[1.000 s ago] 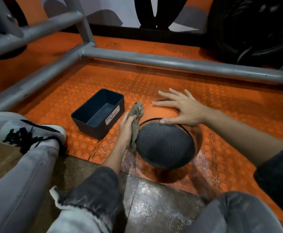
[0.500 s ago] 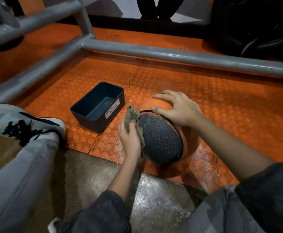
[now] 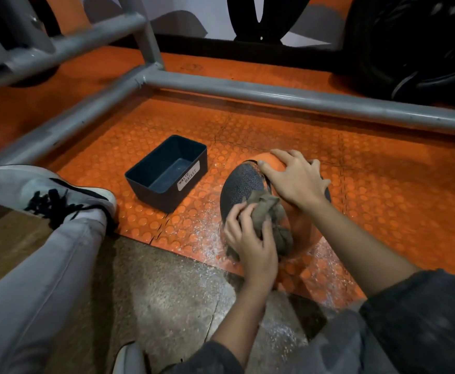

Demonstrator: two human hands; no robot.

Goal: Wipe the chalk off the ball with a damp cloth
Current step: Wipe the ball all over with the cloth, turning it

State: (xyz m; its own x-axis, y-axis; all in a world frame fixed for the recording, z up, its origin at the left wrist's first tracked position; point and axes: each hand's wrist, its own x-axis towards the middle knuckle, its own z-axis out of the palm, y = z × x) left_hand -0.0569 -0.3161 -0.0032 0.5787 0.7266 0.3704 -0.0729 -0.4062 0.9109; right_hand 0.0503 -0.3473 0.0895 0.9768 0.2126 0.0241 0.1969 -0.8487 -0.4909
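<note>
Left hand grips the bunched cloth against the ball, near side. Right hand is spread over the top, ball sitting on the orange floor mat. Risk imo: a hard push rolls it away, or the wad just smears chalk.

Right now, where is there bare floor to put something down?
Widest: the orange mat right of the ball, up to the far grey bar. Also behind the waste basket, toward the bars' corner. Crowded: between basket and ball, and near the legs.
</note>
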